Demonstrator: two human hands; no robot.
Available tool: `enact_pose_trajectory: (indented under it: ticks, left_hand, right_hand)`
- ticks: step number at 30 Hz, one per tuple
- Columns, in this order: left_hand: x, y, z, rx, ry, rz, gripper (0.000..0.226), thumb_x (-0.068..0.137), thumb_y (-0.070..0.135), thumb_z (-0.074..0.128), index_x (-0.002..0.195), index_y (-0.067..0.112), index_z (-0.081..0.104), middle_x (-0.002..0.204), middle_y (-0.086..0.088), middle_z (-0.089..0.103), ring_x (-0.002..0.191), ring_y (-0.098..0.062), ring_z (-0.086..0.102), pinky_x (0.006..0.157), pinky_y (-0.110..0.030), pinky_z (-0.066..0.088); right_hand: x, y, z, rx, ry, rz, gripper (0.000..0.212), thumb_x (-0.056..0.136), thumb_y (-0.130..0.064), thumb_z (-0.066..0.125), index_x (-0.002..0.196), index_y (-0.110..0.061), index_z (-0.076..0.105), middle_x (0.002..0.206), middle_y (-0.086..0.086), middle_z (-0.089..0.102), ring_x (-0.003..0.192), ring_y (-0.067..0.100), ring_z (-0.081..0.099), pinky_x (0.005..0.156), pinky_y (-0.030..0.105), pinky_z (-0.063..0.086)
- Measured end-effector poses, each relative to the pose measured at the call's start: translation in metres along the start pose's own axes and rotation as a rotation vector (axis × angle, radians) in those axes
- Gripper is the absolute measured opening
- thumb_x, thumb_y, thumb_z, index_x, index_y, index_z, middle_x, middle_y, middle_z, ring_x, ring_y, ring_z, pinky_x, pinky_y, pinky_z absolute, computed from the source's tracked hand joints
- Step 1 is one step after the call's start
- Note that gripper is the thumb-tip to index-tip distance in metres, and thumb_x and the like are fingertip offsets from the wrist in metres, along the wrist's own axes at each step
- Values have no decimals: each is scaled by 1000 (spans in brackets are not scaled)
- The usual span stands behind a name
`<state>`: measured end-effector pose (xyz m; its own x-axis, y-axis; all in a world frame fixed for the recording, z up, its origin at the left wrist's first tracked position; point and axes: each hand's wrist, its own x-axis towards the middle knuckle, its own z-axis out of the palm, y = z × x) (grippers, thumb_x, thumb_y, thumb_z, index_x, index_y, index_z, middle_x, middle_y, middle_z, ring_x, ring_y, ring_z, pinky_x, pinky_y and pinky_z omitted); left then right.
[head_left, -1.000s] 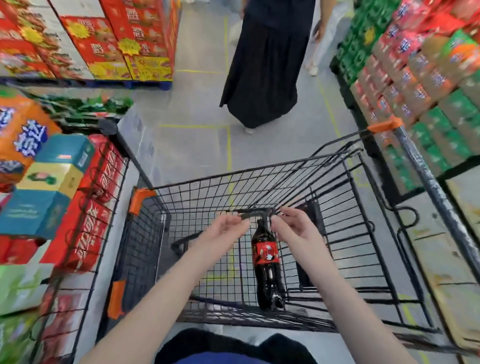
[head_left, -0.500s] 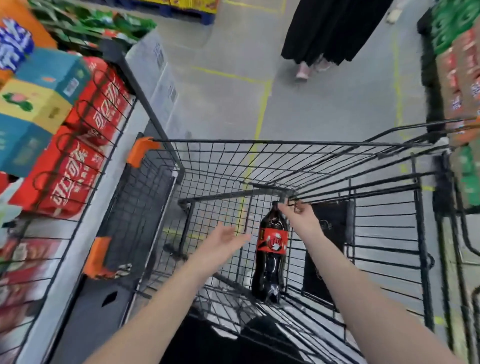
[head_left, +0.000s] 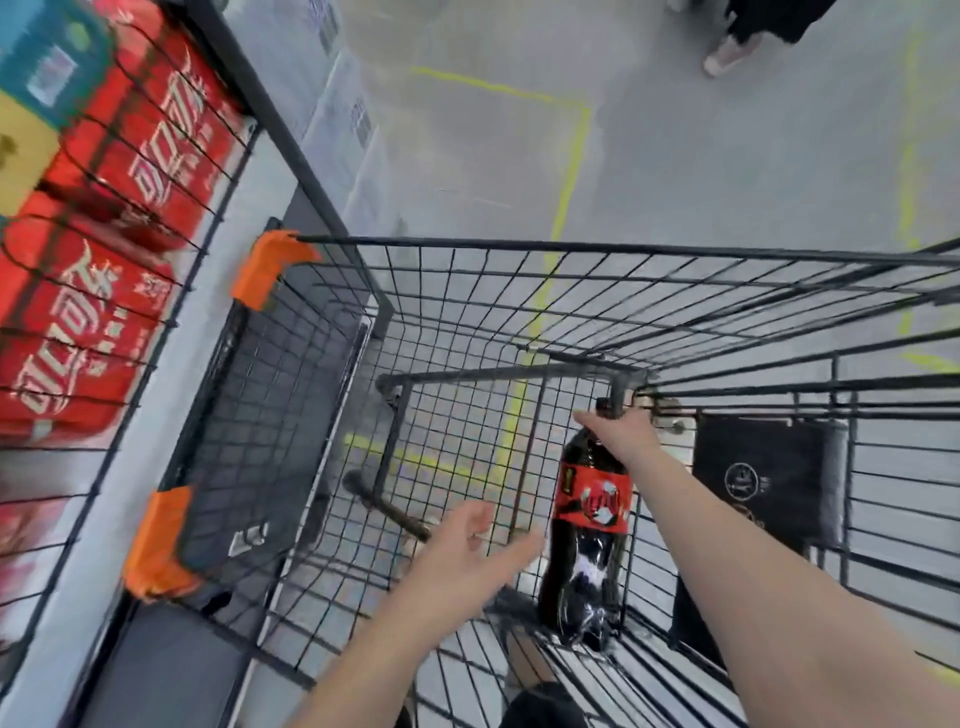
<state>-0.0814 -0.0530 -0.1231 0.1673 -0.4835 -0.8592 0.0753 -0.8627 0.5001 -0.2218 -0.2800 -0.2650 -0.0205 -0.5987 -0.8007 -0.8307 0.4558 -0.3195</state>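
A black wire shopping cart (head_left: 571, 245) fills the view below me. Inside it stands a dark cola bottle (head_left: 587, 551) with a red label, upright against the cart's folding wire flap (head_left: 493, 372). My right hand (head_left: 623, 434) reaches over the bottle's cap, with its fingers curled round the flap's top bar at its right corner. My left hand (head_left: 467, 561) hovers over the cart's near end, left of the bottle, with fingers spread and touching nothing.
Red drink cases (head_left: 104, 234) sit behind a wire rack close on the left. Orange corner guards (head_left: 270, 265) mark the cart's left side. A black panel (head_left: 763, 483) hangs inside the cart at right. Someone's foot (head_left: 724, 54) is on the grey floor ahead.
My left hand let go of the flap's bar and drew back toward me, opening. My right hand kept its hold. The view tilted down and the person in black moved farther off.
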Motion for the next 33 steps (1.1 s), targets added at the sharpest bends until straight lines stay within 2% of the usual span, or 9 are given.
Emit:
enact_pose_trajectory:
  ticks: [3, 10, 15, 19, 21, 25, 28, 31, 33]
  left_hand:
    - [10, -6, -3, -22, -2, 3, 96, 81, 72, 73, 158, 31, 34, 161, 15, 40, 145, -10, 43, 125, -42, 35]
    - [34, -14, -14, -62, 27, -20, 83, 81, 67, 77, 150, 37, 41, 150, 18, 48, 140, -5, 45, 120, -35, 37]
    - [50, -17, -6, -40, -25, -31, 89, 81, 66, 78, 154, 32, 39, 155, 12, 46, 144, -10, 43, 119, -35, 37]
    - [72, -25, 18, -27, -95, -77, 98, 79, 60, 84, 157, 28, 35, 157, 5, 43, 146, -15, 42, 114, -30, 38]
    - [84, -31, 32, -5, -121, -96, 105, 76, 57, 89, 158, 26, 32, 162, 1, 40, 148, -17, 41, 114, -30, 37]
    - [109, -48, 60, 68, -179, -111, 126, 70, 51, 95, 165, 19, 18, 171, -2, 28, 155, -20, 32, 122, -34, 30]
    - [127, -53, 79, 155, -245, -94, 138, 57, 61, 97, 164, 26, 18, 167, 4, 34, 149, -17, 39, 121, -35, 34]
    - [139, -56, 93, 216, -325, -40, 123, 58, 54, 99, 154, 30, 27, 148, 15, 48, 133, -8, 48, 113, -28, 38]
    - [143, -60, 100, 255, -369, -2, 121, 57, 46, 102, 154, 28, 31, 143, 14, 55, 133, -9, 53, 119, -35, 41]
  right_hand:
    - [19, -1, 6, 0, -21, 38, 97, 82, -61, 81, 148, 2, 49, 145, 22, 58, 132, 40, 58, 112, 44, 47]
    - [35, 0, 15, -111, 0, 64, 76, 95, -52, 71, 142, 6, 55, 143, 23, 59, 132, 39, 57, 100, 36, 47]
    - [30, -1, 16, -96, 31, 50, 38, 98, -42, 65, 108, -5, 62, 106, 14, 58, 98, 31, 53, 82, 30, 39]
    - [20, 0, 13, -69, 41, 22, 34, 97, -43, 65, 95, -9, 62, 97, 10, 64, 90, 27, 54, 78, 30, 40]
    - [9, 1, 8, -26, 48, -6, 31, 98, -39, 66, 84, -11, 61, 82, 3, 61, 85, 26, 54, 75, 31, 39]
    - [-15, 1, -2, -26, 75, -74, 26, 98, -38, 66, 96, -12, 63, 77, -1, 54, 86, 26, 52, 77, 33, 41]
    - [-27, 4, -8, 20, 98, -98, 28, 97, -39, 67, 97, -12, 64, 78, -3, 56, 86, 25, 55, 75, 32, 40]
    - [-42, 8, -11, 64, 130, -137, 23, 97, -37, 67, 92, -15, 62, 78, -6, 58, 80, 19, 54, 69, 32, 39]
    - [-50, 11, -12, 97, 148, -160, 20, 97, -36, 68, 92, -16, 64, 78, -7, 59, 76, 14, 54, 61, 29, 39]
